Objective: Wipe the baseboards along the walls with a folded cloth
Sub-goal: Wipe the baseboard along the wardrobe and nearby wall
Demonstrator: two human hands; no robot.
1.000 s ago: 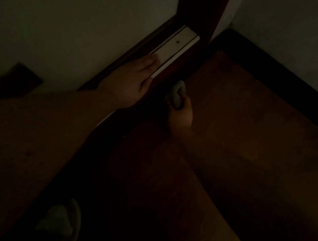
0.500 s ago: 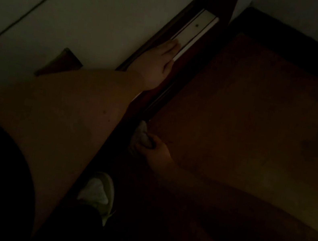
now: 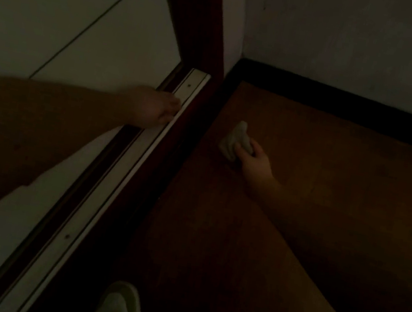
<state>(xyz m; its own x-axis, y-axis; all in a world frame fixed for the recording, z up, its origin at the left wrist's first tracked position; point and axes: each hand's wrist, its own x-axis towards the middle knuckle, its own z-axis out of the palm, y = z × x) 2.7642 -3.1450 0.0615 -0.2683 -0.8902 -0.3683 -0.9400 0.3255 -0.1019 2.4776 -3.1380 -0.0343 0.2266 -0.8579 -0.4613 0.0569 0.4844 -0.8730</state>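
Cloth (image 3: 236, 140) bunched in the right hand (image 3: 254, 161), low on the wooden floor (image 3: 330, 191) near the far dark baseboard (image 3: 345, 109); left hand (image 3: 152, 108) rests flat-fingered on the metal threshold strip (image 3: 125, 169). Wiping underway; next, press cloth against that baseboard.

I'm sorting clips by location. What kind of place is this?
Probably a dim room corner at a doorway in a home: dark baseboard under a pale wall, a reddish-brown floor, and a metal threshold strip.
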